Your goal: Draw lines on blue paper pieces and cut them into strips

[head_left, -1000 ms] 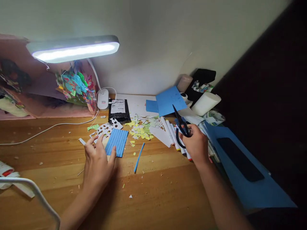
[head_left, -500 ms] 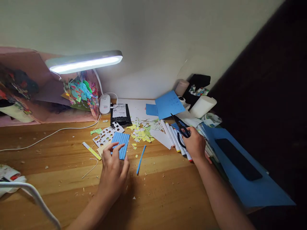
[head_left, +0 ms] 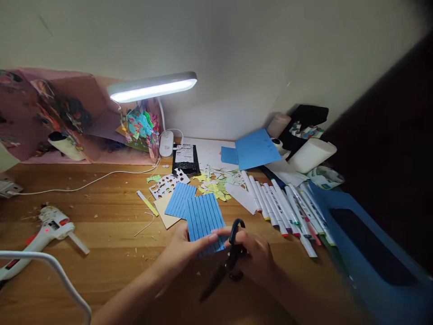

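Note:
A blue card with dark parallel lines (head_left: 204,216) is pinched in my left hand (head_left: 187,246), thumb on top near its lower edge. My right hand (head_left: 255,253) has black scissors (head_left: 232,259) hooked on it, blades pointing down and left, while its fingertips touch the card's lower right corner. Behind the held card, a second lined blue piece (head_left: 180,198) lies partly over a beige square (head_left: 165,213). White card with cut-out holes (head_left: 167,183) and yellow-green paper scraps (head_left: 214,185) are spread beyond them.
Markers (head_left: 280,205) lie in a row at right, beside a large blue sheet (head_left: 321,198) with a dark phone-like object (head_left: 372,246). A glue gun (head_left: 50,230) rests at left. A lit lamp (head_left: 154,88) hangs over the back, near a pink box (head_left: 77,135).
My right hand has come from the markers to the middle with the scissors, now pointing downward. My left hand has taken hold of a lined blue card. The view has shifted left.

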Available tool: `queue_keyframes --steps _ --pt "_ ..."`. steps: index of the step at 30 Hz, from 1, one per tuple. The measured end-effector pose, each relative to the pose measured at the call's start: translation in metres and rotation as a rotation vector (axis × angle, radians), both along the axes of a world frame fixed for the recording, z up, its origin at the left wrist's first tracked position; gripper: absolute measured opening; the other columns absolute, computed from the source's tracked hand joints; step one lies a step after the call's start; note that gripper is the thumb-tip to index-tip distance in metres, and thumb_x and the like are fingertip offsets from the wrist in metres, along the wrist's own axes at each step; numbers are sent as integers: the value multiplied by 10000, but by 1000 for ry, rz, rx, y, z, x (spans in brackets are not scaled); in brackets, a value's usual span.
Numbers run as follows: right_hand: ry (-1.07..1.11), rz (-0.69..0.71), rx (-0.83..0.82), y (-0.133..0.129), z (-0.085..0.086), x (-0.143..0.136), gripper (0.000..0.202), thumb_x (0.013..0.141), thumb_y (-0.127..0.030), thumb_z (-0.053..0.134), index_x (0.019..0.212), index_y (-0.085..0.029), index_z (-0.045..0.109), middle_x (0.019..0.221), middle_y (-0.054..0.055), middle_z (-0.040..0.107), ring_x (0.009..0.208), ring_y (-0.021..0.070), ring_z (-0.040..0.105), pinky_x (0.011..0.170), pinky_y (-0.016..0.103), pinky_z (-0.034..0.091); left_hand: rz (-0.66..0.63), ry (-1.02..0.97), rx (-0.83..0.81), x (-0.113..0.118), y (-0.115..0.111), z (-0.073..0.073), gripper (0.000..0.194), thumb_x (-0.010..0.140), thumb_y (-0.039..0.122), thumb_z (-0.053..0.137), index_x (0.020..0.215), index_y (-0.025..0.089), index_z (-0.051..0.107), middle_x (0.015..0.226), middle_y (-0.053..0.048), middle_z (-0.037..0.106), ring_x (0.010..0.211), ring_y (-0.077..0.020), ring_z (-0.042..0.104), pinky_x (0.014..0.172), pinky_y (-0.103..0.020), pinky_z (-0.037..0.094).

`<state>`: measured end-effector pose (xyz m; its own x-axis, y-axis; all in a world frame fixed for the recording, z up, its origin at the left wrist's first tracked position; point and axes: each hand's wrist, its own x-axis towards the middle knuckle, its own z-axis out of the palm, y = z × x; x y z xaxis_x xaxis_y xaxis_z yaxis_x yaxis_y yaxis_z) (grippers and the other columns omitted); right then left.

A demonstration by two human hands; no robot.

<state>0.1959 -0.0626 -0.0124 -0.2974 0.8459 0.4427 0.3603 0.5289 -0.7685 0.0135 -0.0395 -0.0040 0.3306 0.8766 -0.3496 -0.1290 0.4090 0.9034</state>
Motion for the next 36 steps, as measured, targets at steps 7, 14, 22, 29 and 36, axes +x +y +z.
queue_keyframes --steps 7,14,22,29,36 --pt "596 46 -706 5 -19 -6 382 772 -540 620 897 -193 519 817 18 612 516 93 553 609 294 545 156 166 121 -15 19 7 359 710 441 704 787 104 610 686 -89 698 458 -135 605 426 -202 434" --pt "898 482 -1188 -11 -43 -13 718 620 -808 517 899 -148 560 710 10 563 490 97 574 549 280 538 292 184 174 -17 21 13 347 694 432 699 750 130 539 563 -31 644 348 -62 442 357 -167 338" --pt "798 378 -1233 -32 -35 -28 758 640 -840 440 879 -131 566 645 -10 534 437 73 536 586 297 538 364 188 171 -11 16 4 355 716 420 684 886 140 546 607 1 618 432 -92 510 386 -176 369" --pt "753 327 -1244 -26 -35 -27 763 611 -854 447 827 -131 558 598 -11 541 422 93 556 552 308 545 287 179 197 -4 7 -2 311 799 405 625 930 161 485 591 24 599 403 -68 456 364 -150 345" --pt "712 308 -1193 -28 -33 -27 768 631 -863 395 824 -136 547 582 -16 527 405 86 533 525 293 537 310 164 183 -3 6 3 322 774 389 651 921 155 485 573 23 591 391 -59 439 348 -140 317"
